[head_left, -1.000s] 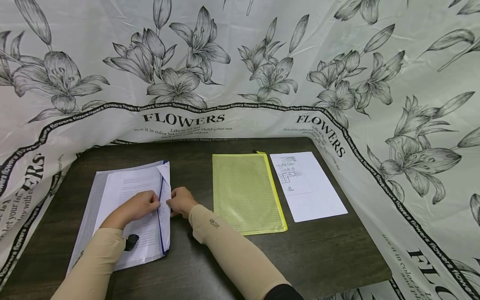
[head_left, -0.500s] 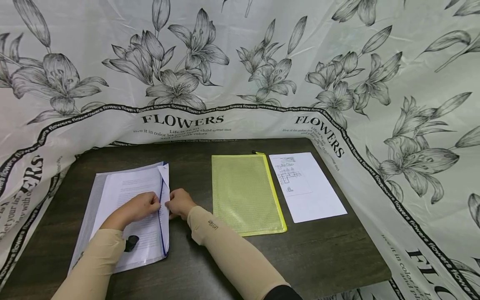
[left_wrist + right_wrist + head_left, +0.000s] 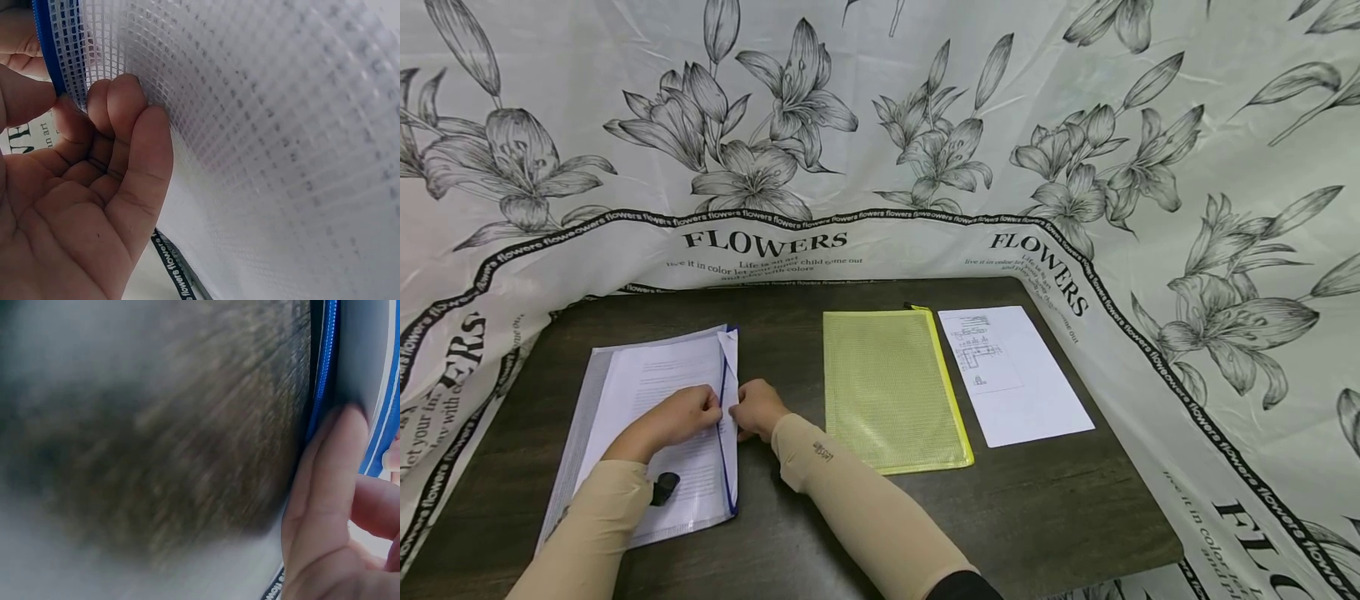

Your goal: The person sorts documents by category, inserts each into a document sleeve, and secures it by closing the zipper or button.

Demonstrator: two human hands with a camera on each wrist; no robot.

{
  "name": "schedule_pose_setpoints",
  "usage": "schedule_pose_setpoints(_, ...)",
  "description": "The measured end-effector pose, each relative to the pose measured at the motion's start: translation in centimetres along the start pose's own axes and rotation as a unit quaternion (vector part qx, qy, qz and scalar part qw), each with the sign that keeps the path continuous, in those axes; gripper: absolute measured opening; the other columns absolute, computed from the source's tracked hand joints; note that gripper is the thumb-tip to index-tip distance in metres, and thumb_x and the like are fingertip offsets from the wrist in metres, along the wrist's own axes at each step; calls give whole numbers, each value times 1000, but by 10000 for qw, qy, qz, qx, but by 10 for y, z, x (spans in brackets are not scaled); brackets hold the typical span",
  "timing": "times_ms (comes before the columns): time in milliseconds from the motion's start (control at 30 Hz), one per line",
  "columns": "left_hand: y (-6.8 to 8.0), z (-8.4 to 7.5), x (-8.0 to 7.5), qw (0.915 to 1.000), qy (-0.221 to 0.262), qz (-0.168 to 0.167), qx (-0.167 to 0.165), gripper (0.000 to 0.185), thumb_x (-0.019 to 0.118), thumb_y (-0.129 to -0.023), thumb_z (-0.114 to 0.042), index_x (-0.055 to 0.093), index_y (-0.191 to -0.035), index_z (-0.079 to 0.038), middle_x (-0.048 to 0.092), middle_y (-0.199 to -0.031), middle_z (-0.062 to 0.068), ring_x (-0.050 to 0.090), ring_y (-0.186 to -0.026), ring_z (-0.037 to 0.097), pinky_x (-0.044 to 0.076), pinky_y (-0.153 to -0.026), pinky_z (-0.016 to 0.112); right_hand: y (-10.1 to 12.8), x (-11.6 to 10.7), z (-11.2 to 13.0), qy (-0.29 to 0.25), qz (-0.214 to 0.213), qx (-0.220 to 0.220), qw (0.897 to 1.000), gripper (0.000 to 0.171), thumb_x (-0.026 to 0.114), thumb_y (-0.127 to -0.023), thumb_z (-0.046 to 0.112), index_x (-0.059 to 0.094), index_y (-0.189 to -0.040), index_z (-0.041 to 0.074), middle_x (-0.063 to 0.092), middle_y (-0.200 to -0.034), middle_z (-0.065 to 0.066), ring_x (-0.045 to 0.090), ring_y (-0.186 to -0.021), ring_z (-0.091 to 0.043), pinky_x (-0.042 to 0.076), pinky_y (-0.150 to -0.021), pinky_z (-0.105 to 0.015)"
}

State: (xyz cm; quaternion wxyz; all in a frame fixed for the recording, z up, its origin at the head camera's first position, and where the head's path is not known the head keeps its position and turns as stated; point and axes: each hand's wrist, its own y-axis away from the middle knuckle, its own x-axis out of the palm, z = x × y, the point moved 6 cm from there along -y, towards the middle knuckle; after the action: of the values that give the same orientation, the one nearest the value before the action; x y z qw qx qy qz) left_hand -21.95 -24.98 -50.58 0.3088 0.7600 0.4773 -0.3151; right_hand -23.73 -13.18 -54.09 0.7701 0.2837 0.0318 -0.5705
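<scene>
I see both hands, left (image 3: 681,414) and right (image 3: 758,408), pinching the pouch's (image 3: 625,433) blue zipper edge (image 3: 724,433), steadying it beside the yellow pouch (image 3: 887,387).

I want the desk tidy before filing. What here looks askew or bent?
The white mesh pouch with the blue zip lies skewed to the table edge, and a sheet corner at its top is folded over. Both hands pinch its zip edge. The yellow pouch and loose sheet lie flat.
</scene>
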Motion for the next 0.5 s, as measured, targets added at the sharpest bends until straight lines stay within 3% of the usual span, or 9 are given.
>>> schedule_pose_setpoints(333,1,-1,1,10000,81,32,11,7,57,-88,-8,55,-82,-6,51,-74,0,45,-68,15,37,-61,30,-1,-2,1,713,-80,-330,9969,32,64,-94,-3,51,-65,4,50,-68,-6,50,-54,-16,44,-46,-26)
schedule_pose_setpoints(500,2,-2,0,9996,265,40,62,7,57,-90,-7,54,-83,-6,50,-75,-1,44,-68,15,35,-60,29,-3,-5,1,737,-9,-355,9966,33,59,-92,-7,48,-63,5,49,-67,-5,48,-54,-16,43,-45,-26)
